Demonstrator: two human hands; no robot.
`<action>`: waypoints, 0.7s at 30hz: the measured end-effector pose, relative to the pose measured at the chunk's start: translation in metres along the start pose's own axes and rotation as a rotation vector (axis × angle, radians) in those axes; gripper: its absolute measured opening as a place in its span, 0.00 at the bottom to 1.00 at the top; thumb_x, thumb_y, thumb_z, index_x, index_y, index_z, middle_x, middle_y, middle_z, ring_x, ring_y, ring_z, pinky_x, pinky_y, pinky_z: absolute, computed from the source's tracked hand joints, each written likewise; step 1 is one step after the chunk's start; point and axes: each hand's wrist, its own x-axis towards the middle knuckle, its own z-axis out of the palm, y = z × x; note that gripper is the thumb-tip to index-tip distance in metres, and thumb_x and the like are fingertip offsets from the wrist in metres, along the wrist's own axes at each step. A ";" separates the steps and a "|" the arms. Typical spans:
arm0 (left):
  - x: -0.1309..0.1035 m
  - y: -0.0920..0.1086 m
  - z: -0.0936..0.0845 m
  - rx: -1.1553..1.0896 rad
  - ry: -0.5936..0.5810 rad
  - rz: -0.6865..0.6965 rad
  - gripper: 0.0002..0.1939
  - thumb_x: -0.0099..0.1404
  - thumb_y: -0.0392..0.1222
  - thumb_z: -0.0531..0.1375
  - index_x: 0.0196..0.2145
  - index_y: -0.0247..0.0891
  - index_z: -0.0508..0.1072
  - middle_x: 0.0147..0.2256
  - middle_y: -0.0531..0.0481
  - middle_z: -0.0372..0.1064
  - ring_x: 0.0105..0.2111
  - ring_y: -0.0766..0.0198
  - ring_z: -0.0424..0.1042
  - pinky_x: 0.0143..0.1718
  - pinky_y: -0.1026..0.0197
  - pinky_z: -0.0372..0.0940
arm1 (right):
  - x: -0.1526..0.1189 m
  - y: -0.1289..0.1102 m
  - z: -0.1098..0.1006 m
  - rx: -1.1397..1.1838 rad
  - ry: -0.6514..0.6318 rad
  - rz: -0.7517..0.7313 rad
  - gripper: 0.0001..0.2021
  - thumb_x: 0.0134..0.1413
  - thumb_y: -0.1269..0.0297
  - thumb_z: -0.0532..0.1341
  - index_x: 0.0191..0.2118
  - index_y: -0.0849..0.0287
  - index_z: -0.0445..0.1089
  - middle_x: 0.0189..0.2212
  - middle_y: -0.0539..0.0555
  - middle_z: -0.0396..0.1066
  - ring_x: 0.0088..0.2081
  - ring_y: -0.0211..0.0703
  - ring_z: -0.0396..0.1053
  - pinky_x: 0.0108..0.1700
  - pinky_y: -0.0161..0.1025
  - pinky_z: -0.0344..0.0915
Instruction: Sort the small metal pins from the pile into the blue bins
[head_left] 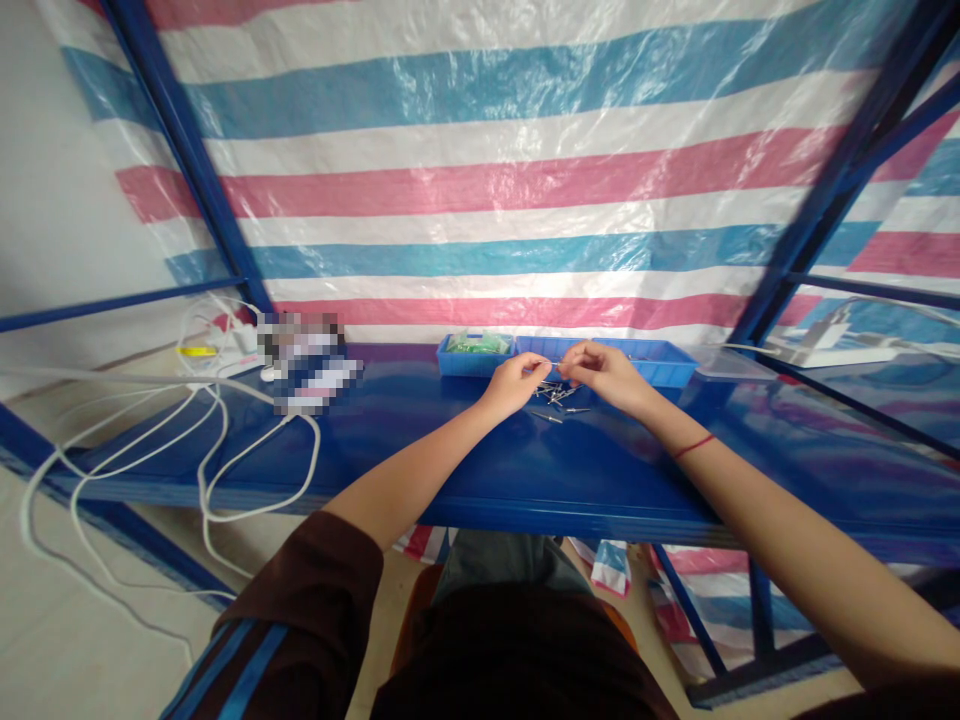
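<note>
Thin metal piece [556, 364] pinched from both sides

First, at the near side, the edge of the blue table [600, 470] is met, and beyond it two loose pins [547, 417] are spotted, laid flat and a little apart from the rest. Slightly farther, a jumbled pile of pins [555, 396] is heaped just under the hands, presumably so that it can be reached with barely a stretch.

And here, over the pile, is the action! The left end of the metal piece is gripped by thumb and forefinger of the left hand [519, 381]; its right end is pinched by the fingertips of the right hand [604, 372]. By this double hold it is probably steadied; its finer shape is too small to be made out.

Farther back, a small blue bin [474, 367] with green contents [477, 344] is set beside a long blue bin [675, 374], partly hidden by the right hand. Both are lined up along the far side, seemingly so that working room is left in front.

Beyond, a striped sheet [480, 190] is hung. No brand or lettering can be read; at far left, something is masked by a pixelated patch [306, 362].
</note>
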 end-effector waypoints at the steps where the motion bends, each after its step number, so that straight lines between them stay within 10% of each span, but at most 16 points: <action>1: 0.001 -0.001 0.000 -0.021 0.020 0.004 0.11 0.62 0.42 0.56 0.37 0.33 0.73 0.37 0.45 0.73 0.36 0.64 0.71 0.43 0.61 0.64 | -0.001 -0.001 0.002 0.029 -0.011 0.024 0.11 0.40 0.58 0.66 0.27 0.58 0.66 0.23 0.50 0.68 0.26 0.38 0.65 0.30 0.37 0.63; 21: -0.002 0.008 -0.001 -0.127 0.053 0.116 0.11 0.61 0.44 0.57 0.35 0.34 0.72 0.36 0.47 0.73 0.35 0.67 0.71 0.40 0.64 0.64 | -0.006 0.001 0.008 0.118 -0.174 0.133 0.17 0.44 0.48 0.64 0.32 0.59 0.69 0.28 0.53 0.72 0.24 0.34 0.66 0.26 0.33 0.62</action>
